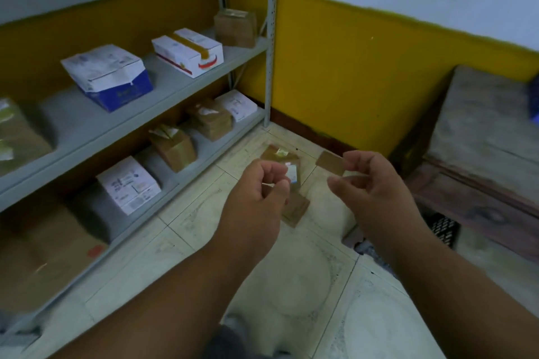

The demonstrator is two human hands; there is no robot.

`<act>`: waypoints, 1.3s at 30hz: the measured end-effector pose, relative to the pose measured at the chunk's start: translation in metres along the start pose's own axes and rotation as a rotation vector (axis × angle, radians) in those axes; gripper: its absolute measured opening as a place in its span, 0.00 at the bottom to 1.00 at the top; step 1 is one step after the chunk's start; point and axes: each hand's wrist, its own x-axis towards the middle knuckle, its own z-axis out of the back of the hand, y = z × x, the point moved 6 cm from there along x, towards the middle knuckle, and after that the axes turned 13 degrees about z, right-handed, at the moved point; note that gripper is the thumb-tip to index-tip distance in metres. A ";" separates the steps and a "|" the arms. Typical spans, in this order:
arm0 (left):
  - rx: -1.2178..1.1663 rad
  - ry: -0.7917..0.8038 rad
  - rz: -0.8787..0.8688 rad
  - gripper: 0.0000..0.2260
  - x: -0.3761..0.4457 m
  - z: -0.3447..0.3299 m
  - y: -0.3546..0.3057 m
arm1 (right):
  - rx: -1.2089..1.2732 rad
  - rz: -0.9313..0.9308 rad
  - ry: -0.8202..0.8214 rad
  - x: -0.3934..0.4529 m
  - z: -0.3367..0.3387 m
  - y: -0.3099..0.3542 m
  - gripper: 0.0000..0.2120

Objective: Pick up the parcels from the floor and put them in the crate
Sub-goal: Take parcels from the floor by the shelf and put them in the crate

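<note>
1. Both forearms enter from the 6 o'clock edge and reach toward the middle of the view, over the tiled floor (291, 285).
2. Left hand (256, 195): fingers curled inward toward the palm. A parcel lies directly behind the fingertips; whether the fingers grip it or only hover above it cannot be determined, because the picture is blurred at that point.
3. Right hand (376, 186): thumb and forefinger are pinched on the edge of a small brown card piece (329, 162), held in the air at 12 o'clock from the hand. The remaining fingers are loosely curled.
4. Parcels on the floor: a brown taped parcel (278, 154) lies at 12 o'clock from the left hand, near the wall corner. A second brown parcel (296, 210) lies at 4 o'clock from the left hand, between the two wrists. A small white label (292, 173) shows between them, just beside the left fingertips.
5. Shelf unit (163, 79): grey metal, at 9 to 11 o'clock. The upper shelf carries a white-and-blue box (108, 76), a white box with red print (188, 51) and a brown box (234, 27). The lower shelf carries brown and white boxes.
6. Black crate (443, 231): partly visible at 3 o'clock, low beside the right wrist, under a worn wooden surface (481, 137).
7. Wall (350, 73): yellow lower band, white above.
</note>
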 end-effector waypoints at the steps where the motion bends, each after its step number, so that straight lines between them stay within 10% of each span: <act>1: 0.002 0.009 0.000 0.06 0.015 -0.001 -0.001 | -0.003 -0.010 0.000 0.012 -0.004 -0.006 0.18; 22: 0.138 0.425 -0.111 0.06 0.380 -0.132 -0.114 | -0.068 -0.160 -0.294 0.304 0.021 -0.088 0.14; 39: 0.395 0.356 0.005 0.04 0.715 -0.366 -0.091 | 0.003 -0.365 -0.319 0.641 0.088 -0.369 0.17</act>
